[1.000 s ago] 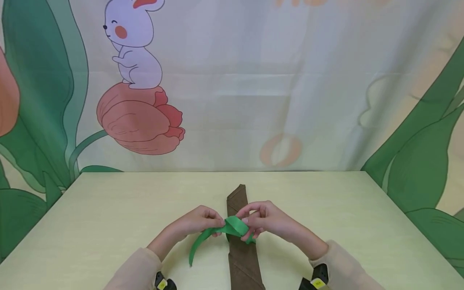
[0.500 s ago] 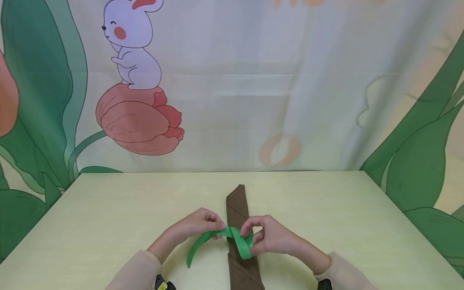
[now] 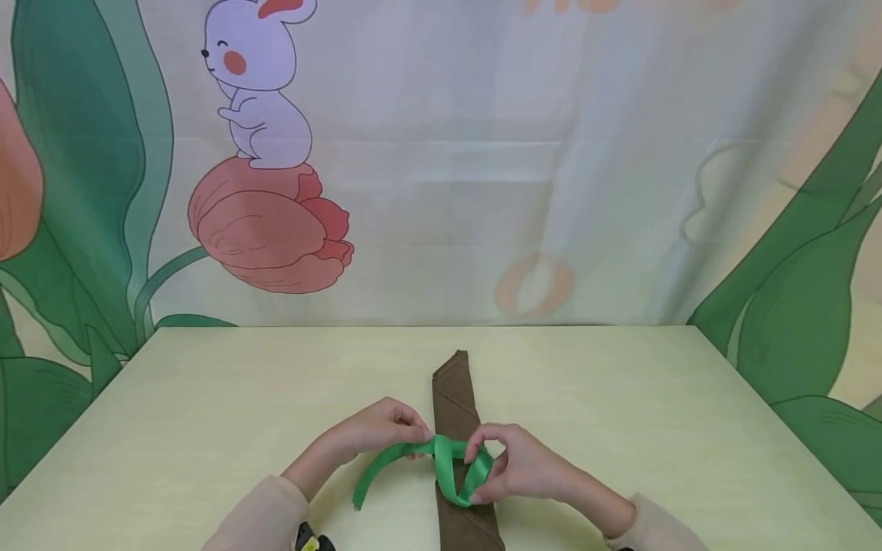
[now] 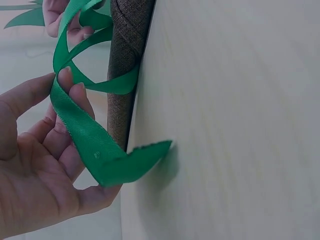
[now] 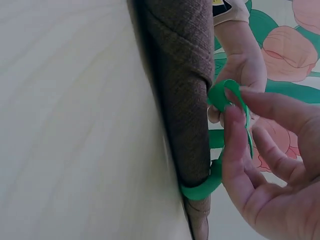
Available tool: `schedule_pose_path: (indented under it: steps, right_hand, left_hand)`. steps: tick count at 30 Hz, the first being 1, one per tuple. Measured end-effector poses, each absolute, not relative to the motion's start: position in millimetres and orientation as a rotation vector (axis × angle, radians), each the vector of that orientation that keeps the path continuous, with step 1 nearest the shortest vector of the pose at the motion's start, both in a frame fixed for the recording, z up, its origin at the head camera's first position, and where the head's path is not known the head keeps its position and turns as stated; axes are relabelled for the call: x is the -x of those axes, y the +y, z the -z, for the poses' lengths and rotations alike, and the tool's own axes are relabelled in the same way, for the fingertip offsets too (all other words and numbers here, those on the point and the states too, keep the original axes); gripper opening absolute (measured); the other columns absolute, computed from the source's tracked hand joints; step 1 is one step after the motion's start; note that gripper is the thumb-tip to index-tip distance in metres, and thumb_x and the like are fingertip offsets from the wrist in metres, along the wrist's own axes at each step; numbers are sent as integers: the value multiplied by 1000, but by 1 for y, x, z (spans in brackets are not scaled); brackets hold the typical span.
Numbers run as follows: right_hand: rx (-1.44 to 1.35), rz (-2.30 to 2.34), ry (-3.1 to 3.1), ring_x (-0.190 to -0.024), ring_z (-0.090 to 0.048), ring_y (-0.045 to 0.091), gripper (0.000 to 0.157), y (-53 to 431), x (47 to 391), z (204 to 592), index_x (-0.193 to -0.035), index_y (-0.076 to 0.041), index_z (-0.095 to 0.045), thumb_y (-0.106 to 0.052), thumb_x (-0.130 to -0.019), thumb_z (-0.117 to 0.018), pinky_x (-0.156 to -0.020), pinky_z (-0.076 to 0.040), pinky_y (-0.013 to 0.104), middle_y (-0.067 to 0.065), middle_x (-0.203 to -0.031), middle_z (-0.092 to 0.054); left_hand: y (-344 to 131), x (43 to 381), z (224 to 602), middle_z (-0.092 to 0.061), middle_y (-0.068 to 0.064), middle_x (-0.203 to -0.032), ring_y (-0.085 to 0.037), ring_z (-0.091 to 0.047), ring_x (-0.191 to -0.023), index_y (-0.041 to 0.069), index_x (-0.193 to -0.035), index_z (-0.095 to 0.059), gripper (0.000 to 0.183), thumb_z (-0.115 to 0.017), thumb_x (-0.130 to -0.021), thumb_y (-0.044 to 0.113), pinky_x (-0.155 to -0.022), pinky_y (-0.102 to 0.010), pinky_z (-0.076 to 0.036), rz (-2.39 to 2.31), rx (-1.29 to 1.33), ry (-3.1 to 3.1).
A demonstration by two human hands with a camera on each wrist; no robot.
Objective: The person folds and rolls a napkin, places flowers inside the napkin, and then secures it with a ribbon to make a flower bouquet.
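Note:
A long brown rolled cloth bundle (image 3: 458,409) lies on the table, pointing away from me. Green ribbon (image 3: 443,468) passes around its middle, crosses on top and forms a loop. My left hand (image 3: 375,430) pinches the ribbon at the crossing, on the bundle's left side; a loose tail hangs below those fingers, its cut end close to the table in the left wrist view. On the other side, my right hand (image 3: 527,467) pinches the ribbon loop between thumb and finger above the bundle. In the right wrist view the ribbon (image 5: 202,190) also wraps under the roll (image 5: 185,100).
The pale wooden table (image 3: 241,383) spreads out on both sides of the bundle. Behind it hangs a printed curtain (image 3: 441,191) with a rabbit, tulip and leaves. A dark wrist strap (image 3: 313,539) sits at the left sleeve.
My right hand has moved down toward me, drawing the ribbon into a wider open loop over the bundle. My left hand has stayed nearly in place, pinching the ribbon.

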State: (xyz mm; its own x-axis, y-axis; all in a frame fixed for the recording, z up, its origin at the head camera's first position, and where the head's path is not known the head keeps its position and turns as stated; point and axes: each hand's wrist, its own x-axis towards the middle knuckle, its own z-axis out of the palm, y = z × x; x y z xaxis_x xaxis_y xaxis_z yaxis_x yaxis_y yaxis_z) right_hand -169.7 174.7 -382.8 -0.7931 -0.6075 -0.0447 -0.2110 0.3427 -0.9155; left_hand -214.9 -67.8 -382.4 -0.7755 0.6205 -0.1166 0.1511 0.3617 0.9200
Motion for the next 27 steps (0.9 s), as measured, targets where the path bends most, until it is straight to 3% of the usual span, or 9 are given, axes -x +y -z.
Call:
schedule_pose_path:
  steps: [4, 6, 13, 17, 22, 27]
  right_hand:
    - [726, 1456, 2318, -63, -62, 13, 37, 179, 168, 386, -97, -8, -54, -3, -68, -77, -53, -46, 23, 11, -109, -51]
    - [743, 1454, 2378, -64, -60, 11, 38, 180, 167, 387, -99, -8, -54, -4, -69, -77, -53, -45, 23, 12, -111, -46]
    - [722, 1348, 2525, -48, -49, 6, 40, 189, 164, 385, -97, -5, -52, -15, -70, -79, -45, -44, 23, 9, -82, -49]
    - [633, 1393, 2393, -43, -54, 15, 38, 192, 163, 385, -102, -2, -51, -14, -75, -74, -42, -47, 30, 7, -66, -59]
    - [542, 1508, 2224, -53, -61, 22, 35, 191, 163, 389, -106, -1, -51, -10, -79, -70, -48, -50, 37, 15, -73, -65]
    - [418, 1646, 2100, -55, -58, 14, 35, 187, 165, 391, -104, 0, -49, -11, -79, -70, -49, -48, 28, 10, -75, -66]
  left_hand:
    - [-69, 214, 383, -64, -2, -69, -10, -56, -63, 0, -86, -68, 22, -60, -87, 20, -62, -27, -44, -1402, -663, 2178]
    - [-69, 213, 383, -64, -2, -69, -10, -56, -63, 0, -86, -68, 21, -60, -87, 20, -62, -27, -44, -1402, -662, 2178]
    - [-68, 212, 383, -63, -1, -68, -10, -56, -63, 0, -86, -68, 20, -60, -87, 18, -64, -27, -43, -1392, -666, 2182]
    - [-68, 212, 383, -63, -1, -69, -10, -56, -63, 0, -86, -68, 20, -60, -87, 19, -64, -27, -43, -1388, -660, 2189]
    - [-69, 212, 384, -63, -1, -68, -10, -55, -63, 0, -85, -68, 21, -60, -87, 19, -64, -27, -42, -1386, -661, 2190]
    - [-69, 213, 384, -63, -1, -68, -10, -55, -63, 0, -86, -68, 21, -60, -87, 20, -63, -27, -42, -1389, -655, 2191]
